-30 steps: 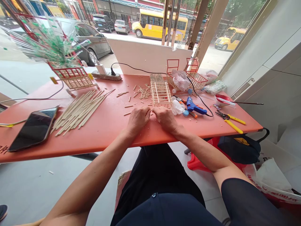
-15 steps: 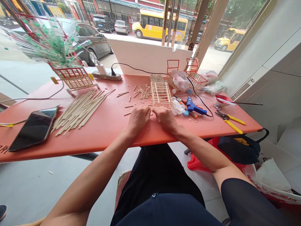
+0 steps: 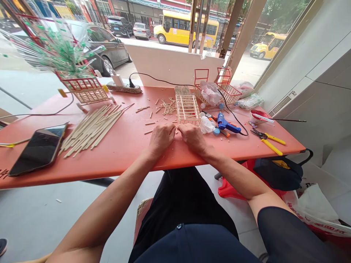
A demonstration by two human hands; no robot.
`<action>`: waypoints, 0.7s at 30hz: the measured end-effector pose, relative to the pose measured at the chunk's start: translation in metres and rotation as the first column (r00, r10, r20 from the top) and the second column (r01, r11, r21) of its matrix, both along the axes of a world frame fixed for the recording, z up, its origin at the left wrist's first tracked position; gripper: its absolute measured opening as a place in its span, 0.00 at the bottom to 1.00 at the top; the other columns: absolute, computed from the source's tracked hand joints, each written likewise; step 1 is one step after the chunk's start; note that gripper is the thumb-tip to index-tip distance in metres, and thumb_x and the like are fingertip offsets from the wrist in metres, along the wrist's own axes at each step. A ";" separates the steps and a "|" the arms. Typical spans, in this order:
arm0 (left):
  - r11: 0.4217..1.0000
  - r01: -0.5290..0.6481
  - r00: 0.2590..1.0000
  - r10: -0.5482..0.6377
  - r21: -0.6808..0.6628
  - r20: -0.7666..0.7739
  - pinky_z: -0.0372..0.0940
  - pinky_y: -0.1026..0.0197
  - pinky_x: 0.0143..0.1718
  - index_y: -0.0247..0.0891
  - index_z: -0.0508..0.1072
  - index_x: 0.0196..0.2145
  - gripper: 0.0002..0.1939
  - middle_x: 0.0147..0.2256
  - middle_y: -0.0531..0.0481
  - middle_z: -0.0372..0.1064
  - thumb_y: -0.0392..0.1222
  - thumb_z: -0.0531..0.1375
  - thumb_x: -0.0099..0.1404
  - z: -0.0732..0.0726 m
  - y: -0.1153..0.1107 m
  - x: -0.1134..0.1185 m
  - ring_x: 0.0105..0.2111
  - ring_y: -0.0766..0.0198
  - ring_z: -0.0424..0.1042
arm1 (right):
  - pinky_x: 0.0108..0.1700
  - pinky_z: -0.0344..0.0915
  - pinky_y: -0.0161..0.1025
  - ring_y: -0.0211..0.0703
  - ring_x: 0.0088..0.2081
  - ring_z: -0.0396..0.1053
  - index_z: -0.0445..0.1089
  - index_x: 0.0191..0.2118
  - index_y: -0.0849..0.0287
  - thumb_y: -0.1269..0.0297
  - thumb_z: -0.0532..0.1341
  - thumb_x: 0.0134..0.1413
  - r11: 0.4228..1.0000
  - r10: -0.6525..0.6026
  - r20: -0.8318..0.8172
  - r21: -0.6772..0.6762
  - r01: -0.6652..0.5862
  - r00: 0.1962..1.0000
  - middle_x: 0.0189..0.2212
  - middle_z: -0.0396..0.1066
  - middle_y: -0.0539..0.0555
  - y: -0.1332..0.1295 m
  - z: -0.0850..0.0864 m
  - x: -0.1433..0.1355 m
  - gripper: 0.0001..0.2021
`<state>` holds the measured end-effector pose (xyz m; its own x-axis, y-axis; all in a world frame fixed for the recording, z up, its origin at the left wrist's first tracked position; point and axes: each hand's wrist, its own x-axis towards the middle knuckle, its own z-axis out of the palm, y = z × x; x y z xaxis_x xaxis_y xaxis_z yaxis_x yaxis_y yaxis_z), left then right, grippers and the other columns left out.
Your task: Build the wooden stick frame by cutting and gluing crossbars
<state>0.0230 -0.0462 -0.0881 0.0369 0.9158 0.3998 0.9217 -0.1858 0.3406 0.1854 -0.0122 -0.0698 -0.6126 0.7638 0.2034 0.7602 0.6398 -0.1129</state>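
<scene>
My left hand rests on the orange-red table with its fingers curled closed. Close beside it, my right hand is closed too, and the two nearly meet at the fingertips. Anything pinched between them is hidden or too small to name. Just beyond my knuckles stands a small frame of pale wooden sticks, box-like with crossbars. Short cut stick pieces lie scattered to its left. Right of my right hand are a crumpled white plastic bag and a blue glue gun.
Long wooden sticks and a black phone lie at left, before a red-rimmed stick cart. A power strip sits at the back. Yellow-handled pliers and a red cup lie at right, near red-trimmed stick carts.
</scene>
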 end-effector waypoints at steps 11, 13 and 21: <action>1.000 -0.003 1.000 0.003 0.017 0.003 0.64 0.53 0.40 0.41 0.76 0.30 0.16 0.34 0.38 0.82 0.40 0.53 0.73 -0.001 0.000 0.000 0.36 0.49 0.78 | 0.48 0.64 0.39 0.49 0.50 0.78 0.79 0.54 0.64 0.72 0.52 0.78 1.000 -0.003 0.002 0.002 0.003 1.000 0.48 0.83 0.63 0.000 0.000 0.000 0.16; 1.000 -0.003 1.000 0.003 0.019 0.003 0.65 0.53 0.40 0.41 0.76 0.30 0.16 0.34 0.38 0.82 0.40 0.53 0.73 -0.001 0.000 -0.001 0.36 0.49 0.78 | 0.47 0.64 0.39 0.49 0.50 0.78 0.79 0.54 0.64 0.72 0.52 0.78 1.000 -0.007 0.001 0.004 0.007 1.000 0.48 0.83 0.64 0.001 -0.001 0.000 0.17; 1.000 -0.004 1.000 0.004 0.014 -0.002 0.64 0.53 0.40 0.40 0.77 0.31 0.16 0.35 0.37 0.82 0.40 0.53 0.74 -0.002 0.001 -0.001 0.36 0.49 0.78 | 0.47 0.64 0.39 0.50 0.50 0.78 0.79 0.54 0.64 0.72 0.52 0.78 1.000 -0.011 0.006 0.002 0.011 1.000 0.48 0.83 0.64 0.001 -0.001 -0.001 0.17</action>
